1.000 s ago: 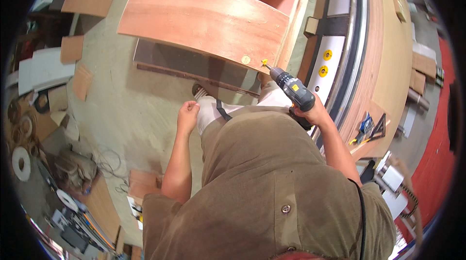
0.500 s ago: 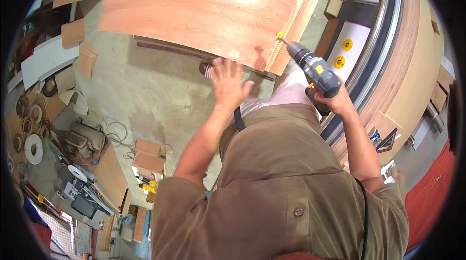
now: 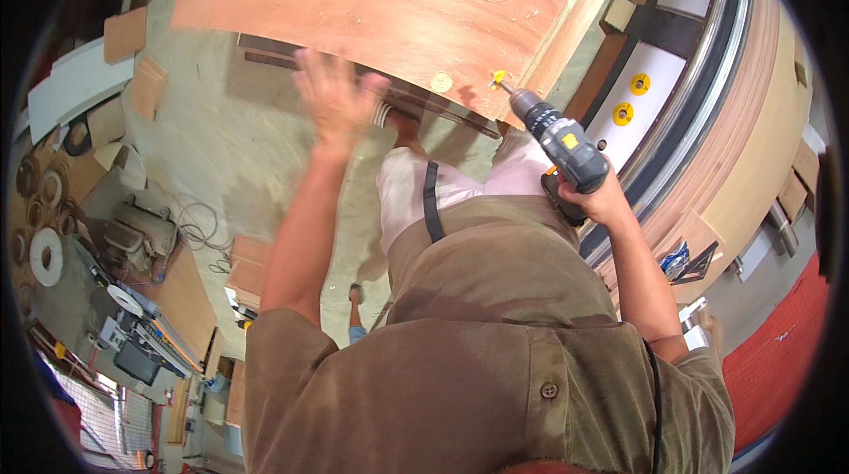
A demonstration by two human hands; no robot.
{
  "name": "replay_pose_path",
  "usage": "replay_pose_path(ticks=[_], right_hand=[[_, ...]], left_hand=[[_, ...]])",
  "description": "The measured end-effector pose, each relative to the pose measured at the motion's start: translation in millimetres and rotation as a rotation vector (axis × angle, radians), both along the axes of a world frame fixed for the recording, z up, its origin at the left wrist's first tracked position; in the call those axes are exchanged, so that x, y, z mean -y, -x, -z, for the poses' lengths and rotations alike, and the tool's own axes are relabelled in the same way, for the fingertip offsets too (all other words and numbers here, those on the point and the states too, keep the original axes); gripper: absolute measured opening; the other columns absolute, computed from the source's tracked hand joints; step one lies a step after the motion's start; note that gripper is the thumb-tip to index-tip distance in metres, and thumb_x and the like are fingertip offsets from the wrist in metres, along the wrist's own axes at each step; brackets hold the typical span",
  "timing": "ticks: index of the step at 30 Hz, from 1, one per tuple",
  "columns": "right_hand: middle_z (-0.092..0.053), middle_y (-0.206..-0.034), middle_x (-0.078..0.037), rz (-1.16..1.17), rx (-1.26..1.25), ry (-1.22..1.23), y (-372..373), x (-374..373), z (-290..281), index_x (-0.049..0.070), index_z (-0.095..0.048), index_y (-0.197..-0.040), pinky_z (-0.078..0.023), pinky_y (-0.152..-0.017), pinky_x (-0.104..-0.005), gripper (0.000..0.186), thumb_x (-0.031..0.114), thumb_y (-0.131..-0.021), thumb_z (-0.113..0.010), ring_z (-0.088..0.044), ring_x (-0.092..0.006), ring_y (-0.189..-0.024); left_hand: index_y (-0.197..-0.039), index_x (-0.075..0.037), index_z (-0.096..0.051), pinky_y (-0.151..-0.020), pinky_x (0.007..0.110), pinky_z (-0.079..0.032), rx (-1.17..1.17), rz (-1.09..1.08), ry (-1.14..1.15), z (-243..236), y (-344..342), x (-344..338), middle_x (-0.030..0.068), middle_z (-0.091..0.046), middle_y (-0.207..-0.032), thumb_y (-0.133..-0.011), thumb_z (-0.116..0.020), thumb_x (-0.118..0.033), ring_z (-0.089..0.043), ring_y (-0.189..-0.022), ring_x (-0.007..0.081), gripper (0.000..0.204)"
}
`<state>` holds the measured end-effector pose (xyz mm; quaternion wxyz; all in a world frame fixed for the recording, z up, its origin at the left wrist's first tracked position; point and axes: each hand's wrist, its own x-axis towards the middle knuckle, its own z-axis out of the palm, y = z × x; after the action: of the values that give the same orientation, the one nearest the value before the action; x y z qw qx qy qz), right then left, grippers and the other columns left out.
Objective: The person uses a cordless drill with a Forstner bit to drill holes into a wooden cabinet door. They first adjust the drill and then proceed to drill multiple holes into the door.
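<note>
One cordless drill (image 3: 563,143), right hand (image 3: 592,201) closed round its grip. Yellow-tipped bit (image 3: 499,79) at near right corner of reddish wooden panel (image 3: 371,5); contact cannot be told. Left hand (image 3: 333,101) blurred, fingers spread, by the panel's near edge; touch unclear. Pale round spot (image 3: 441,81) near same edge, left of bit. Beyond panel's right edge: two yellow discs (image 3: 640,83) on a white strip (image 3: 659,58).
</note>
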<state>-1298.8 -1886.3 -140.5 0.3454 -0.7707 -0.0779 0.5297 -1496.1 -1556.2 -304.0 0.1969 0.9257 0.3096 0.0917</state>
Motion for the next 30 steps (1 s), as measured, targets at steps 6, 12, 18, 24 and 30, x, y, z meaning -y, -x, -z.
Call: replay_pose_path(ticks=[6, 12, 18, 24, 30], right_hand=[[-0.064, -0.087, -0.002, -0.175, 0.006, -0.054, 7, -45, 16, 0.002, -0.062, -0.101, -0.05, -0.078, -0.0308, 0.038, 0.021, -0.072, -0.078, -0.058, -0.0126, -0.082], [-0.053, -0.128, -0.015, -0.4, 0.207, -0.201, 11, -76, 27, 0.003, -0.049, -0.129, -0.043, -0.1, -0.0385, 0.062, 0.033, -0.08, -0.071, -0.051, -0.0253, -0.121], [-0.055, -0.126, -0.016, -0.494, 0.161, 0.084, 12, -103, 19, 0.003, -0.053, -0.127, -0.046, -0.096, -0.0404, 0.054, 0.027, -0.081, -0.068, -0.053, -0.0271, -0.116], [-0.056, -0.124, -0.015, -0.578, 0.177, 0.096, 15, -106, 21, 0.002, -0.051, -0.125, -0.044, -0.097, -0.039, 0.053, 0.026, -0.081, -0.068, -0.054, -0.0271, -0.116], [-0.056, -0.124, -0.015, -0.62, 0.19, 0.089, 16, -116, 17, 0.002, -0.051, -0.127, -0.044, -0.098, -0.0391, 0.054, 0.024, -0.081, -0.069, -0.054, -0.0277, -0.116]], left_hand=[[-0.127, -0.01, -0.06, -0.104, 0.057, -0.035, 0.542, 0.326, 0.385, -96, -62, 129, 0.0201, -0.051, -0.134, -0.088, -0.054, -0.065, -0.047, -0.125, 0.0427, 0.067], [-0.113, -0.005, -0.064, -0.096, 0.053, -0.041, 0.866, 0.144, 0.587, -95, -81, 139, 0.0157, -0.06, -0.107, -0.09, -0.057, -0.052, -0.056, -0.107, 0.0402, 0.053], [-0.107, -0.005, -0.066, -0.095, 0.05, -0.041, 0.866, 0.025, 0.629, -85, -74, 137, 0.0127, -0.058, -0.104, -0.083, -0.067, -0.037, -0.055, -0.104, 0.0356, 0.04], [-0.107, -0.005, -0.065, -0.094, 0.048, -0.04, 0.922, -0.035, 0.665, -83, -68, 133, 0.0119, -0.058, -0.104, -0.08, -0.07, -0.031, -0.055, -0.103, 0.0333, 0.038], [-0.106, -0.005, -0.064, -0.091, 0.047, -0.04, 0.937, -0.029, 0.647, -80, -67, 130, 0.0121, -0.058, -0.103, -0.087, -0.064, -0.035, -0.055, -0.1, 0.0329, 0.036]])
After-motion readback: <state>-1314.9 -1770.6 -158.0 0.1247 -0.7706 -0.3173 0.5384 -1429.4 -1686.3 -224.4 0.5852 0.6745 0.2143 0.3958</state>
